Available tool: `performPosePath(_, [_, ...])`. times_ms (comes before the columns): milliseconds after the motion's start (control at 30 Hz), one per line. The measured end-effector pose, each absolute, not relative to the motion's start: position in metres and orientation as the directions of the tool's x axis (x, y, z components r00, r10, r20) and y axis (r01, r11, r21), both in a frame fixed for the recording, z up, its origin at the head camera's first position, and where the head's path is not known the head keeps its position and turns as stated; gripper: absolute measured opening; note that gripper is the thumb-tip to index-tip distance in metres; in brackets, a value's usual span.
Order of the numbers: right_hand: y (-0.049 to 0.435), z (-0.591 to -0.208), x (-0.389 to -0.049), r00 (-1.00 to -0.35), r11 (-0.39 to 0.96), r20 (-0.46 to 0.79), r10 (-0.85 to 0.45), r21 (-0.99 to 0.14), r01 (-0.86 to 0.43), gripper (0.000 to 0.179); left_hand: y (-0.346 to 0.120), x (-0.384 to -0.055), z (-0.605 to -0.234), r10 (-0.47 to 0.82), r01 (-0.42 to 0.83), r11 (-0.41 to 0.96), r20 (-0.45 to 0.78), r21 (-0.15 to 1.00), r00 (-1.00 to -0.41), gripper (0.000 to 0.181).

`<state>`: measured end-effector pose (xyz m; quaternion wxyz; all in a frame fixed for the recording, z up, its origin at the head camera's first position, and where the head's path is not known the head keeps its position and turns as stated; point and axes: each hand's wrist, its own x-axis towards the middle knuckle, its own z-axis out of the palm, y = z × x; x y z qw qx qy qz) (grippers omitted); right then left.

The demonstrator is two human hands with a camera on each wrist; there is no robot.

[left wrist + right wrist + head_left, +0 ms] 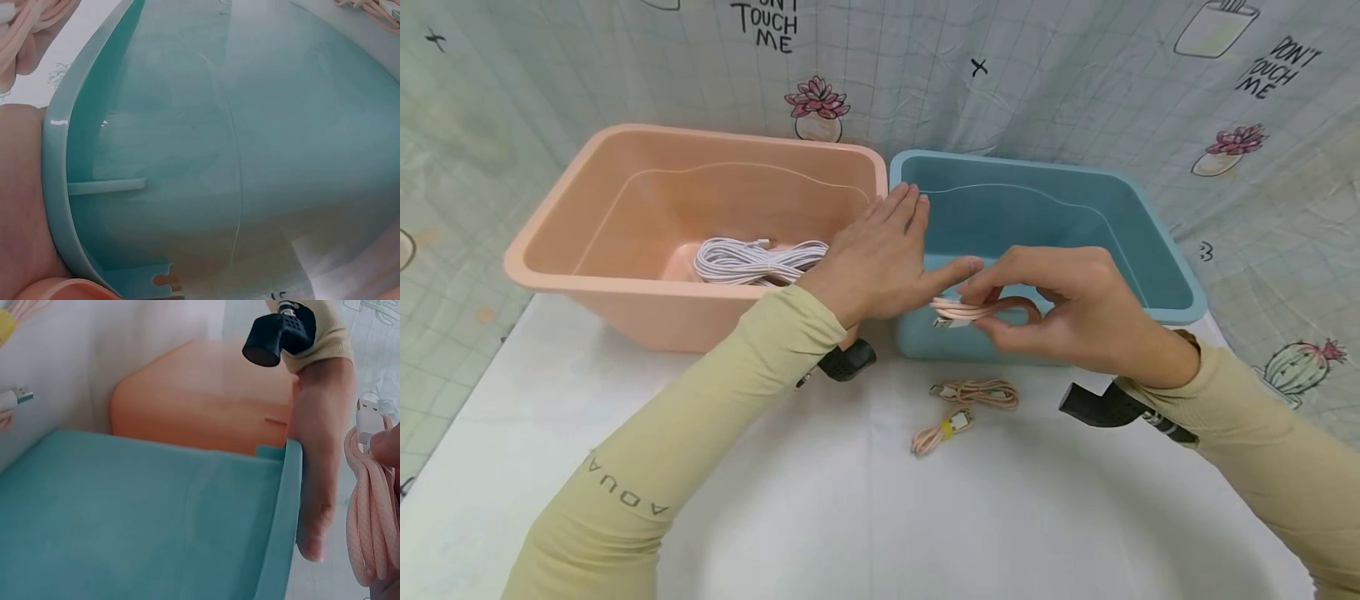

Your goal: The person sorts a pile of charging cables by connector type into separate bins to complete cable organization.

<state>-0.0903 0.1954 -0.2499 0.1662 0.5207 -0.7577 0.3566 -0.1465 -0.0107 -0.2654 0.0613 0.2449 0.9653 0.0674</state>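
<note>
A coiled pink USB cable is pinched between the thumb and fingers of my right hand, above the front of the blue bin. Its white USB plug shows in the right wrist view. My left hand rests with straight fingers over the adjoining rims of the blue bin and the peach bin. Inside the peach bin lies a bundle of white cable. On the table in front of the blue bin are two more coiled pink cables, one plain and one with a yellow tie.
The two bins stand side by side at the back of the white table. Behind them hangs a patterned sheet with cactus drawings. A black camera mount sits at my right wrist, another at my left.
</note>
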Motion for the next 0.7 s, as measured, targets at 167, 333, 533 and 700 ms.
performPosePath(167, [0.198,-0.245,-0.094,-0.421,0.224,0.623,-0.659,-0.373,-0.901,0.027,-0.01,-0.147,-0.266,0.486,0.474,0.87,-0.078,0.135,-0.87,0.102])
performPosePath(333, [0.202,-0.24,-0.097,-0.466,0.263,0.598,-0.652,-0.397,-0.879,0.033,-0.011,-0.146,-0.266,0.499,0.491,0.865,-0.074,0.105,-0.864,0.093])
performPosePath(533, [0.207,-0.238,-0.102,-0.504,0.277,0.595,-0.626,-0.434,-0.857,0.038,-0.011,-0.145,-0.265,0.513,0.508,0.857,-0.045,0.079,-0.857,0.086])
performPosePath(700, [0.213,-0.237,-0.11,-0.533,0.295,0.593,-0.604,-0.455,-0.84,0.033,-0.011,-0.145,-0.266,0.502,0.495,0.862,-0.051,0.109,-0.864,0.092])
